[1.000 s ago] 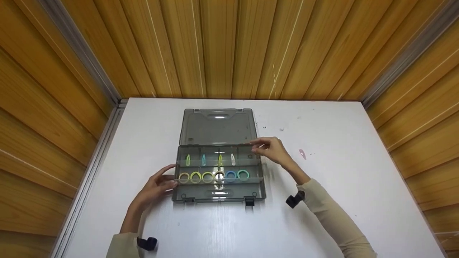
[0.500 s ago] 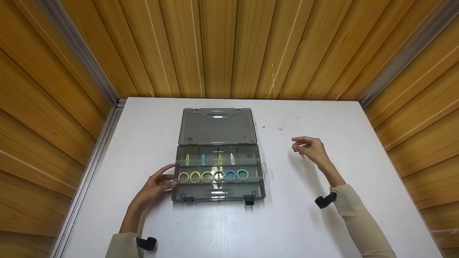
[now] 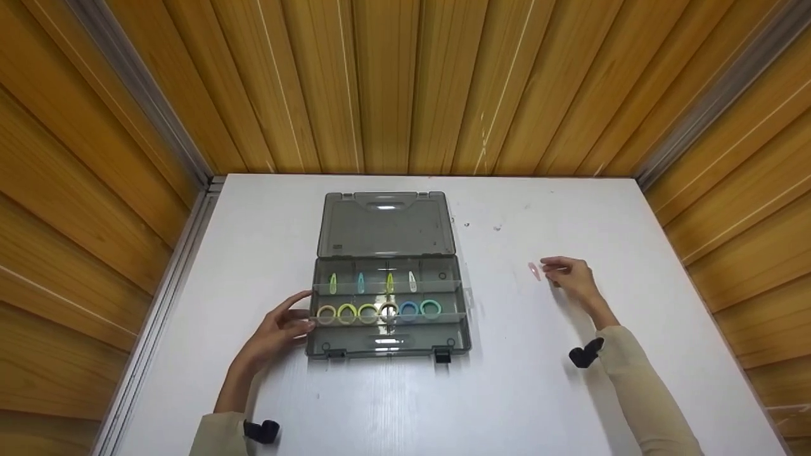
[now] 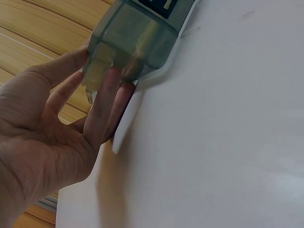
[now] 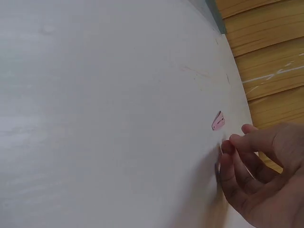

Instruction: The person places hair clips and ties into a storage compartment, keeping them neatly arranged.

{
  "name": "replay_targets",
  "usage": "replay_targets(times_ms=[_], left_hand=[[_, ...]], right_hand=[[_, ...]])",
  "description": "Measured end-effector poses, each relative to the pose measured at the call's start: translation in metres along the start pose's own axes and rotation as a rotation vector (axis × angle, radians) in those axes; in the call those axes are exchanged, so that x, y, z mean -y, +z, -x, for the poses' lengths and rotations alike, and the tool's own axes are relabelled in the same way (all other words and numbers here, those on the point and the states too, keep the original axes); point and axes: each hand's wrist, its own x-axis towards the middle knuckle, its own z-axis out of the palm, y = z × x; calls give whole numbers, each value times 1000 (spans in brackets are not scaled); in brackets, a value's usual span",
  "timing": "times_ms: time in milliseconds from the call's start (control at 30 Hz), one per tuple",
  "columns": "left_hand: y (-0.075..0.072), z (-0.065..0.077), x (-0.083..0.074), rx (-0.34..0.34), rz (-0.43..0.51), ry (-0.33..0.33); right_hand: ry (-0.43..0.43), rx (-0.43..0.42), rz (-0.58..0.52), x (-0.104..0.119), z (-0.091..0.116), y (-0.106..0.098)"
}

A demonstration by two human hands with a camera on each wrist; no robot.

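A pink snap hair clip (image 3: pixel 535 271) lies on the white table, to the right of a smoky see-through compartment box (image 3: pixel 389 343). Just right of the clip is my right hand (image 3: pixel 573 278), its bent fingers and thumb drawn close together with nothing visible between them. The right wrist view shows the fingertips (image 5: pixel 229 145) a small gap away from the clip. My left hand (image 3: pixel 269 335) touches the box's left side, fingers spread and fairly straight. In the box's back row stand several hair clips: green, blue, yellow-green and white. Several coloured rings (image 3: pixel 431 308) stand in the middle row.
The box's lid (image 3: pixel 386 225) lies folded back toward the far edge of the table (image 3: pixel 507 392). A latch (image 3: pixel 443 356) juts from the box's front edge. Small marks (image 3: pixel 497 228) dot the tabletop behind the clip. Wood-patterned walls (image 3: pixel 386 88) enclose the table's back and sides.
My right hand has left the box's right rim, moved right, and come down beside the pink hair clip, which it partly covered half a second ago. My left hand stays at the box.
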Motion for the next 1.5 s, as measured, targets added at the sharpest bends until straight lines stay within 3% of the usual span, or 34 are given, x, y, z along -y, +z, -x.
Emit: replay_targets(times_ms=[367,533,733,1100,1500], left_hand=[[1,-3,-2,-2,14,-6],[3,-5,-3,4,15,-9],[4,-6,-3,5,14,-4],[7,-11,-5,19,-2,16],[8,-7,-6,-5,-20,-13]], right_hand=[[-305,44,145,-4,-9,10],[-373,55,232,-5,-12,14],[-368,74,287,-2,-11,12],[-309,36,408,7,2,3],[-235,31,492,8,13,1]])
